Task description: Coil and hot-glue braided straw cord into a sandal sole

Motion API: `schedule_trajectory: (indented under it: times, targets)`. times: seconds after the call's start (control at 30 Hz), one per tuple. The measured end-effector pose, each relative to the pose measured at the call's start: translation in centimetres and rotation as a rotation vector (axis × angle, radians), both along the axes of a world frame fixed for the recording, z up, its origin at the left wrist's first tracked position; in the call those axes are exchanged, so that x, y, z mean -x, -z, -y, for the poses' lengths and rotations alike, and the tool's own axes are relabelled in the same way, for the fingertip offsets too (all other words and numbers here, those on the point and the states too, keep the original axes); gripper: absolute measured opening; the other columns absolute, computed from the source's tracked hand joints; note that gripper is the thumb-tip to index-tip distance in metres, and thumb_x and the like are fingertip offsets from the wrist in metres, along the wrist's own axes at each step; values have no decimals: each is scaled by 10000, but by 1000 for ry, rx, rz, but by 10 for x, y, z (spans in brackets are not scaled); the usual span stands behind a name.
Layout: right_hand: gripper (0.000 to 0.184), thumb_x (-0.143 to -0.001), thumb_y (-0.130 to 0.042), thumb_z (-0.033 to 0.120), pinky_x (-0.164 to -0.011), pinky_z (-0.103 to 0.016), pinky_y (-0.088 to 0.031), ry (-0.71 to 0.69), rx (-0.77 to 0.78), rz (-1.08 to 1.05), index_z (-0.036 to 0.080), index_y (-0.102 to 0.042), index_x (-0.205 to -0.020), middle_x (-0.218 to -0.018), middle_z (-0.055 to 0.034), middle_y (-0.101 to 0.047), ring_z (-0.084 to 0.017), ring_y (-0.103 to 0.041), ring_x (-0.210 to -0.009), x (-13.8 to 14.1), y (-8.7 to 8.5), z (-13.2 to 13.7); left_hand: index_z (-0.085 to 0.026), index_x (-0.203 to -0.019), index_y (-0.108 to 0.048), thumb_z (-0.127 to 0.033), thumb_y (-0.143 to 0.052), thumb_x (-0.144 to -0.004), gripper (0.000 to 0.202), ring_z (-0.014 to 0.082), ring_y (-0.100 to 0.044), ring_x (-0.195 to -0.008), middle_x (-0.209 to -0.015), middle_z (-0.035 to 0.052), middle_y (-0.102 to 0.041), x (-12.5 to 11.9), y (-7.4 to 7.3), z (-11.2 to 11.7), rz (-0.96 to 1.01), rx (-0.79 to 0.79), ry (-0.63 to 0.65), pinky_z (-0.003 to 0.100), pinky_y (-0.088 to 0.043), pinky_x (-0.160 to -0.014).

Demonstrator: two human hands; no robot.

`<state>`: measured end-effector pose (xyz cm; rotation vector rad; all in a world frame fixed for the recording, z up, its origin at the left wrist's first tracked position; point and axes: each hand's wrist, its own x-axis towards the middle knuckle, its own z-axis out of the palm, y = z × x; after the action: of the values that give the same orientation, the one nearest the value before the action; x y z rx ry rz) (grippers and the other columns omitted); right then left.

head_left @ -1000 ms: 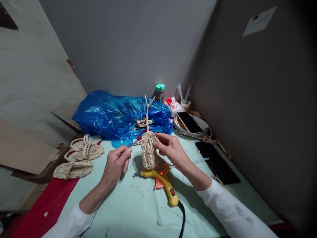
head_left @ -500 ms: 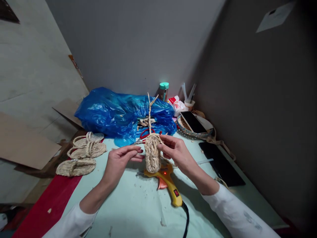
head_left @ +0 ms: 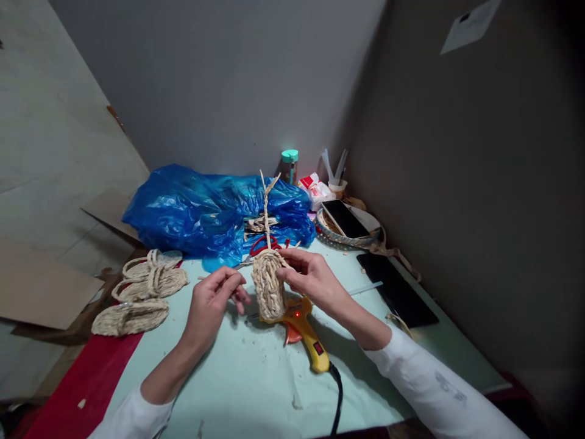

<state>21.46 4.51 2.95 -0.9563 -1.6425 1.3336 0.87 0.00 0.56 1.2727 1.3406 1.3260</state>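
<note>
A small woven straw slipper sole (head_left: 269, 286) stands upright in front of me, with a braided straw strand (head_left: 267, 219) rising from its top and splitting into two loose ends. My right hand (head_left: 308, 277) grips its upper right edge between thumb and fingers. Just left of the sole, apart from it, is my left hand (head_left: 219, 299). Its thumb and forefinger are pressed together while the other fingers curl loosely; anything between them is too small to make out. A yellow hot glue gun (head_left: 311, 341) lies behind and below the sole, its red light lit.
Several woven straw slippers (head_left: 150, 280) lie at the left. At the back are a blue plastic bag (head_left: 183, 207), red-handled scissors (head_left: 262, 245) and a teal-lidded jar (head_left: 289, 164). On the right, a phone (head_left: 345, 218) rests on a round basket (head_left: 338, 242) near a black flat panel (head_left: 397, 292).
My left hand has drawn slightly away from the sole, its fingers curling in from a straighter pose. My right hand keeps its grip on the sole. The whole view has shifted a little.
</note>
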Motion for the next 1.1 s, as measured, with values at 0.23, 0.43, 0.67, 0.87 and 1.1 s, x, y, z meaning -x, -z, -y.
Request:
schedule_trajectory:
  times: [0.23, 0.43, 0.67, 0.87, 1.1]
  targets:
    - [346, -827, -641, 266, -754, -309, -503, -8, -22, 10, 117, -717, -1130, -1072, -104, -756, -221, -680, -946, 1, 3, -2, -179, -907, -693, -365, -686, -861, 192, 183, -757, -696, -870, 42, -783, 1, 0, -6, 110, 29, -6, 289, -596, -720]
    - [387, -833, -634, 289, -744, -309, -510, -30, -11, -5, 117, -709, -1171, -1092, -109, -760, -233, -690, -967, 1, 8, -3, -165, -848, -725, -398, -756, -790, 243, 197, -759, -694, -901, 65, -792, 1, 1, -5, 123, 31, -35, 290, -615, -691]
    - [379, -820, -638, 251, -860, -336, -530, -31, -24, -23, 136, -722, -1171, -1106, -91, -764, -232, -702, -985, 3, 11, -4, -143, -885, -738, -408, -780, -781, 288, 224, -725, -529, -689, 60, -757, 2, 0, -1, 66, 45, -17, 308, -595, -547]
    - [400, -828, -642, 258, -890, -352, -530, -38, -27, -33, 116, -706, -1196, -1111, -102, -759, -239, -698, -1006, 3, 12, -3, -178, -951, -689, -385, -676, -879, 219, 82, -558, -426, -585, -50, -614, 7, 7, 1, 73, -13, -64, 178, -430, -423]
    - [410, -828, -647, 275, -857, -354, -520, -29, -32, -15, 116, -709, -1201, -1113, -109, -754, -240, -690, -976, 2, 10, -3, -149, -917, -663, -413, -697, -852, 274, 144, -617, -425, -674, -3, -674, 0, 5, -2, 80, 15, -38, 257, -489, -396]
